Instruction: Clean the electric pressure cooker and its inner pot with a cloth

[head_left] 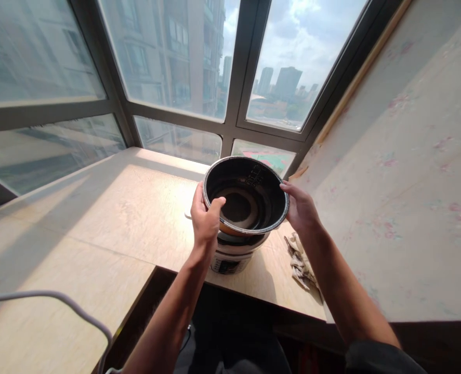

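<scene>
Between my two hands is the black inner pot (236, 205) of a rice cooker, tilted so that its inside faces me. Level marks show on its far inner wall, and I see nothing in it. My left hand (207, 215) grips the left rim with the thumb over the edge. On the right, my right hand (301, 205) holds the rim, its thumb on top; its other fingers are mostly hidden. Right below the pot, the rice cooker body (234, 259) stands on the wooden counter, its top partly covered by the pot.
A crumpled cloth (302, 262) lies on the counter (109, 223) to the right, near the flowered wall (405, 182). Window frames (249, 67) close off the far side. A grey cable (54, 296) curves across the left front. The counter's front edge is close to my body.
</scene>
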`<move>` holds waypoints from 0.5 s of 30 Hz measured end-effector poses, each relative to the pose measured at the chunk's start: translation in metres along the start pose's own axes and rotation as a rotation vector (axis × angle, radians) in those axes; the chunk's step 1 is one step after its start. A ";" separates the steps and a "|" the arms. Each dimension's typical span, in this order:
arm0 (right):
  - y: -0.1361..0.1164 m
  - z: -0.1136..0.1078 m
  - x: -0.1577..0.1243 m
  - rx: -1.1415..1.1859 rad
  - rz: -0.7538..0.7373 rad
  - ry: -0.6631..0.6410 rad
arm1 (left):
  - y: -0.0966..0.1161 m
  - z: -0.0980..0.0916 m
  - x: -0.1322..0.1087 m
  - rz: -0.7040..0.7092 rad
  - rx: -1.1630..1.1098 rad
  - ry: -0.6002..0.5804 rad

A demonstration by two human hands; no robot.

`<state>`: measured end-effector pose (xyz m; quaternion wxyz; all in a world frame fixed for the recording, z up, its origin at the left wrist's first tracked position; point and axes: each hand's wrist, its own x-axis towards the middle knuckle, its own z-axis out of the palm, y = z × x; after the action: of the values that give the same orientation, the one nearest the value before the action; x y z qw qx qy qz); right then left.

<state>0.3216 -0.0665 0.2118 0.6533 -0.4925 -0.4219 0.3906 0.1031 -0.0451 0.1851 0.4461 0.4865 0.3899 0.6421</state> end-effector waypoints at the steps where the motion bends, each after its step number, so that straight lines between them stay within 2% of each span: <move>1: -0.011 0.000 -0.002 0.011 -0.042 0.017 | 0.009 0.007 -0.002 0.020 -0.069 -0.038; 5: -0.057 -0.014 -0.018 -0.004 -0.217 0.096 | 0.038 0.035 -0.015 0.067 -0.239 -0.169; 9: -0.089 -0.047 -0.055 -0.045 -0.307 0.229 | 0.051 0.060 -0.044 0.054 -0.323 -0.347; 12: -0.095 -0.073 -0.095 -0.046 -0.271 0.358 | 0.047 0.067 -0.076 -0.020 -0.387 -0.512; 15: -0.086 -0.095 -0.137 -0.063 -0.119 0.482 | 0.032 0.064 -0.109 -0.115 -0.382 -0.617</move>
<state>0.3721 -0.2408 0.2572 0.7413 -0.5657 -0.2941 0.2094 0.1735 -0.1546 0.1994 0.6608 0.5427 0.1368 0.5001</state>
